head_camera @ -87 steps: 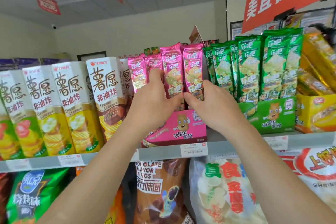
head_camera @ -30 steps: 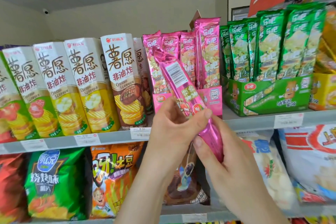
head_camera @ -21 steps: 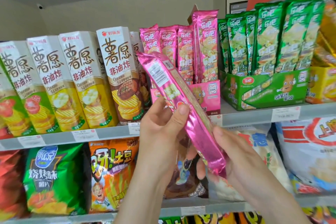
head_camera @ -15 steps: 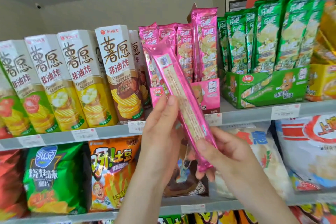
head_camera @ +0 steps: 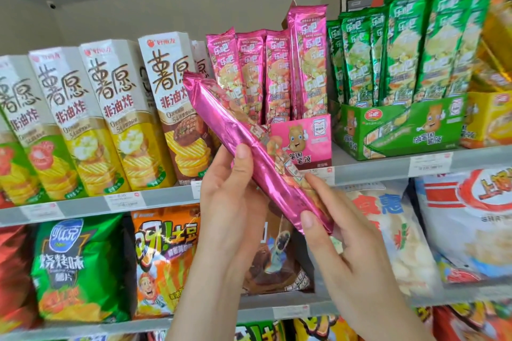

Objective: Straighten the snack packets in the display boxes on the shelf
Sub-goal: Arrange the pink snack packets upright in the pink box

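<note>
On a shop shelf, pink snack packets are stood upright in a pink display box. In front of it, one loose pink packet is held tilted, gripped by the left hand at mid-length and the right hand at its lower end

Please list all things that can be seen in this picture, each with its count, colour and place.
Held packet: one, pink, tilted, in front of the pink box.
Pink box: one, upper shelf, middle; several pink packets upright in it.
Green box: one, right of the pink box, with green packets.
Yellow box: one, far right, partly cut off.
Cartons: several, white and yellow, upper shelf, left.
Bags: several, mixed colours, lower shelf.
Price tags: several, white, on the shelf edges.
Left hand: holds the packet's middle.
Right hand: holds its lower end.
</note>
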Available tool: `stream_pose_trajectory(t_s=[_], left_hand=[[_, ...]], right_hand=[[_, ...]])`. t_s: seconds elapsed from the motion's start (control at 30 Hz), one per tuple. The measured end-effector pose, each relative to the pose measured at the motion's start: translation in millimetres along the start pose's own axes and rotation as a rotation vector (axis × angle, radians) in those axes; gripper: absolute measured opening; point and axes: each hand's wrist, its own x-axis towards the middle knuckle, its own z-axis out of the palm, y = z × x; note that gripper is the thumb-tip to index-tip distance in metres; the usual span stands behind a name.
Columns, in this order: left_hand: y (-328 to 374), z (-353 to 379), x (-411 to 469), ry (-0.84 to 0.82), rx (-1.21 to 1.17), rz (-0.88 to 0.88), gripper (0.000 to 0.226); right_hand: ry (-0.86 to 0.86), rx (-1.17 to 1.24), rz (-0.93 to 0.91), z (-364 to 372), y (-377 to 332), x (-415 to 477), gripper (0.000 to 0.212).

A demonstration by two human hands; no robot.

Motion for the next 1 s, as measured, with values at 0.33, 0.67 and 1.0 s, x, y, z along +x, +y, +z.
stream_pose_trajectory(t_s=[0.33, 0.67, 1.0], left_hand=[[63, 40, 70, -0.156, 0.428, 0.182, 0.023], [89, 63, 98, -0.483, 0.996, 0.396, 0.038], [118, 86, 129, -0.372, 1.002, 0.816, 0.018]], right_hand=[[0.236, -0.254, -0.049, 15, 4, -4, 0.05], [0.321, -0.336, -0.225, 19, -6, 50, 0.067], [-0.026, -0.652, -0.307, -15, -45, 125, 0.029]])
